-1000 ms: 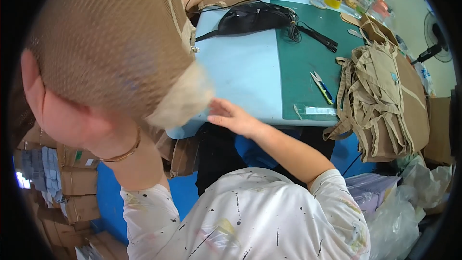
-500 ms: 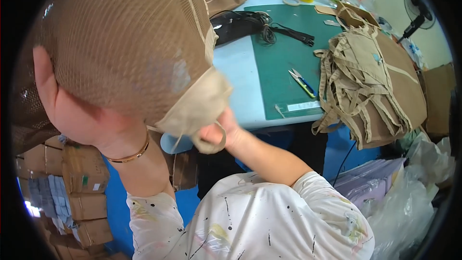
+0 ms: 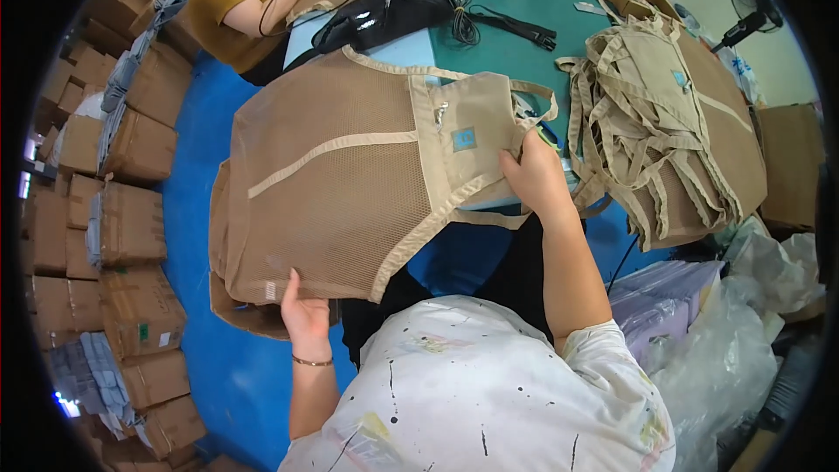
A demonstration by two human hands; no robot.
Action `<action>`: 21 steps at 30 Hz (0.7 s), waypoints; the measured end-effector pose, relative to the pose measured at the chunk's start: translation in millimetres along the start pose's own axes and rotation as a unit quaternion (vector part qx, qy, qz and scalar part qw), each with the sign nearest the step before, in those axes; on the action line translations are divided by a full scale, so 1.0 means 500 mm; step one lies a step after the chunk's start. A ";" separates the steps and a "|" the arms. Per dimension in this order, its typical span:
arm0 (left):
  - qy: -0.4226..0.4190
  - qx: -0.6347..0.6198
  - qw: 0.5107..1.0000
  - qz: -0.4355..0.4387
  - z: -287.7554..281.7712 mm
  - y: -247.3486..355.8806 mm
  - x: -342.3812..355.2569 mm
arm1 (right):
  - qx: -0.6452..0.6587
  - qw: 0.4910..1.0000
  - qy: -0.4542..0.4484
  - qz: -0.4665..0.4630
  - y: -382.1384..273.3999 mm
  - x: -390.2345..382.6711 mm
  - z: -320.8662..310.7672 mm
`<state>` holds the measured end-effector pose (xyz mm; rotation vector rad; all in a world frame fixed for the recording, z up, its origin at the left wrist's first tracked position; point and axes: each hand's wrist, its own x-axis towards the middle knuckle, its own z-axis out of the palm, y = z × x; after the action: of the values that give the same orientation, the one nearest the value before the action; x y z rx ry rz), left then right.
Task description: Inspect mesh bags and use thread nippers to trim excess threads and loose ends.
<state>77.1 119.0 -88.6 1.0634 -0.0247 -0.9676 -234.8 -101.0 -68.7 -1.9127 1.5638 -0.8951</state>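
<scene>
A beige mesh tote bag (image 3: 341, 183) is spread out in front of me, with a plain canvas top panel, a small blue patch and strap handles. My right hand (image 3: 537, 175) grips the canvas panel near its handle. At the bag's lower left corner, by a small white label, is my left hand (image 3: 306, 310). One of its digits lies over the bag's edge; the other fingers are mostly hidden under the mesh. Thread snips (image 3: 548, 135) peek out just beyond my right hand, largely covered.
A pile of similar bags (image 3: 664, 122) lies on the table's right side, over a green cutting mat (image 3: 516, 9). Black zippers (image 3: 384, 13) lie farther back. A co-worker (image 3: 236, 9) handles a brown bag at far left. Cardboard boxes (image 3: 135, 227) are stacked left; plastic wrap (image 3: 717, 358) is at right.
The bag has come down from close before me and is now spread flat. My left hand has come from inside or behind the mesh to its lower corner; my right hand has moved up and right.
</scene>
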 end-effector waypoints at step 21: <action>-0.396 0.537 0.584 0.463 0.308 -0.179 0.029 | -0.300 0.910 0.206 -0.198 0.010 -0.005 0.008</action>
<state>-41.8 -13.8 -80.2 1.2965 -1.9625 -0.2479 -235.3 -99.5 -75.2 -2.6842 1.8848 -1.1330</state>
